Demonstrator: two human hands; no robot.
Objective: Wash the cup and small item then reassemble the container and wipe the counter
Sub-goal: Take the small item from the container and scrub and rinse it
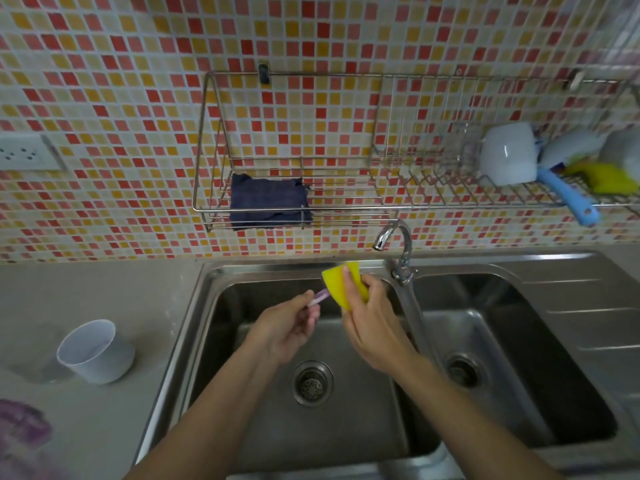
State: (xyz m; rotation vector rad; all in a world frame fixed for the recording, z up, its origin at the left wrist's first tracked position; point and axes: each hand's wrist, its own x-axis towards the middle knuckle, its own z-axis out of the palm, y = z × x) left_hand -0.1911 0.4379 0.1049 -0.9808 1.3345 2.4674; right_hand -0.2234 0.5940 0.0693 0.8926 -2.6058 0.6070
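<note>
Two hands meet above the left basin of the steel sink (346,427). The left hand (291,327) pinches the small purple item (320,299) by its near end between thumb and fingertips, so that the far end points toward the sponge. The right hand (372,327) grips a yellow sponge (341,282) folded in two, with the thumb lying across it and the back of the hand turned to the camera. Sponge and item are just beside each other; I cannot tell if they touch.

The item looks thin, stiff and very light, probably plastic. I judge it will be slippery once soapy, so a firm pinch at one end, as now, is the safe hold, while the soft sponge closes round the free end. Both forearms come up from the lower edge and converge, with the wrists slightly bent inward.

The white cup (97,351) stands upright on the grey surface (104,289), left of the sink and well apart from the hands. It seems light and rigid, and easy to take by the wall near the rim. A blurred purple object (20,427) at the lower left edge may belong to the container. The chrome tap (394,237) stands behind the hands, and a dark blue cloth (268,202) lies in the wire rack (207,133) on the tiled wall.
</note>
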